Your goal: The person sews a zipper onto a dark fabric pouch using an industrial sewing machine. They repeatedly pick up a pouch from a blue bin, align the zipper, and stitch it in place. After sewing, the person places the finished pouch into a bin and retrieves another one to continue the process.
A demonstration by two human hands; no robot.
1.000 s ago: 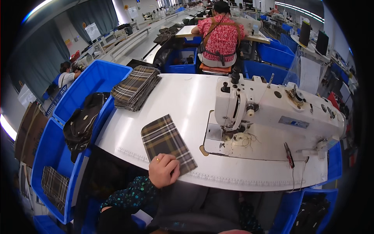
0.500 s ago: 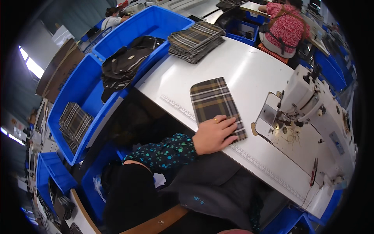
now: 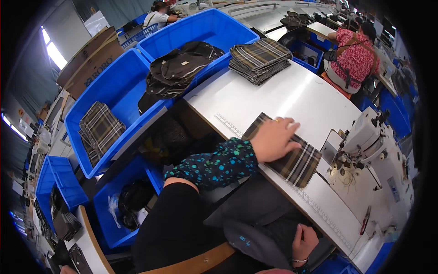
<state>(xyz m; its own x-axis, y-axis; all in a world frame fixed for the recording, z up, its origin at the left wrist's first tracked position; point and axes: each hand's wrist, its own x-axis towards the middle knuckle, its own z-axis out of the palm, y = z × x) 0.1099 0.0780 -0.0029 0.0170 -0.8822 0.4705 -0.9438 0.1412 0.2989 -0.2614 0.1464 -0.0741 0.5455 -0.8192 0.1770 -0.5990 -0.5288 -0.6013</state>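
Note:
A plaid cloth piece lies at the near edge of the white table, beside a sewing machine. My left hand rests over it with fingers spread, covering its upper part. My right hand is low at the lower right, below the table edge, fingers curled; whatever they may hold is hidden. Red-handled snips lie right of the cloth. A stack of plaid pieces sits at the table's far left corner.
Blue tubs border the table's left, holding a dark bag and plaid pieces. More blue bins stand lower left. A co-worker in a red top sits ahead; another person works at the back left.
My view has swung left and down. The cloth has turned and shifted toward the near edge and machine. My left hand has moved up it, fingers spreading. My right hand has appeared below.

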